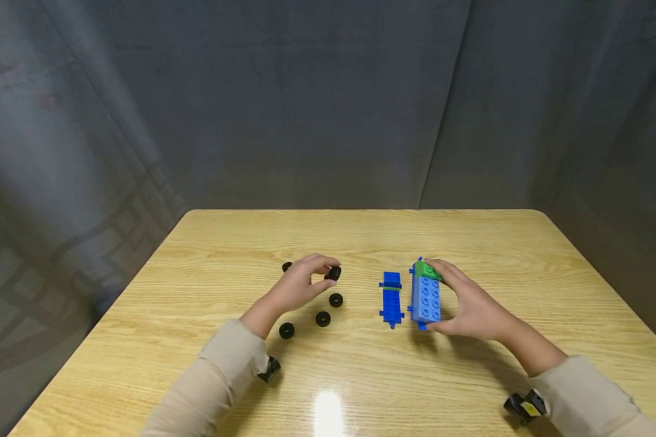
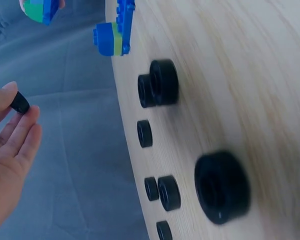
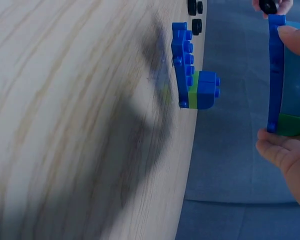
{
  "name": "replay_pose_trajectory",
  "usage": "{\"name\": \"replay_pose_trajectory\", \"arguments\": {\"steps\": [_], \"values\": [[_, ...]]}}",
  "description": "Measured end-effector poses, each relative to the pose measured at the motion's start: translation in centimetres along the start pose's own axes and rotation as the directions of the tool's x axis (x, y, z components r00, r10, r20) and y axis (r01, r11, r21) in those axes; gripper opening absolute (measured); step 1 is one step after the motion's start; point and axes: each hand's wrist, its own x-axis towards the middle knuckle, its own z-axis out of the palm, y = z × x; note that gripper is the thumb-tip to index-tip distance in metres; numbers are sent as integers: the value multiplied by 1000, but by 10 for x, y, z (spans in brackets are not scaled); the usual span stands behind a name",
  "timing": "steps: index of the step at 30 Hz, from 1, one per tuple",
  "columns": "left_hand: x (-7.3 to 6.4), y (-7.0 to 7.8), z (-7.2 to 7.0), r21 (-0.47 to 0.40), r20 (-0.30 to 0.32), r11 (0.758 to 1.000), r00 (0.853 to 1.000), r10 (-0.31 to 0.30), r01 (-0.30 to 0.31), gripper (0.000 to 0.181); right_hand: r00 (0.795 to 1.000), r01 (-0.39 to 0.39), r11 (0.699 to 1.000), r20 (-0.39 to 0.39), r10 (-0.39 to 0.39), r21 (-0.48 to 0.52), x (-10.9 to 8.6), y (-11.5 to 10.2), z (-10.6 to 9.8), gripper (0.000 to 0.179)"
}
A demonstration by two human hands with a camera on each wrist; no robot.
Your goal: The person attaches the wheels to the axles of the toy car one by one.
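My left hand [image 1: 299, 285] pinches a small black toy wheel [image 1: 334, 273] between thumb and fingers above the table; the left wrist view shows the same wheel [image 2: 20, 103] at the fingertips. In my right hand [image 1: 472, 308] is a toy block vehicle, its light blue studded brick [image 1: 429, 298] and green brick [image 1: 427, 269] sitting on a blue base [image 3: 275, 75] with axle pegs along the side. Thumb and fingers grip it at its two ends, lifted off the table. Left of it lies a second blue toy car base [image 1: 392, 303] with a thin green layer under its end block.
Several loose black wheels lie around my left hand, among them one wheel [image 1: 287, 330] near the sleeve, one [image 1: 322, 318] and one [image 1: 336, 300] closer to the middle. The wooden table [image 1: 251, 237] ends at a grey curtain [image 1: 306, 121] behind it.
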Motion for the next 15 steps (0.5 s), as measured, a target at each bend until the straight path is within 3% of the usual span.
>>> {"name": "replay_pose_trajectory", "arguments": {"steps": [7, 15], "values": [[7, 4, 8, -103, -21, 995, 1000, 9, -11, 32, 1000, 26, 998, -15, -26, 57, 0, -1, 3, 103], [12, 8, 15, -202, 28, 979, 1000, 4, 2, 33, 1000, -12, 998, -1, 12, 62, 0, -7, 6, 106]]}}
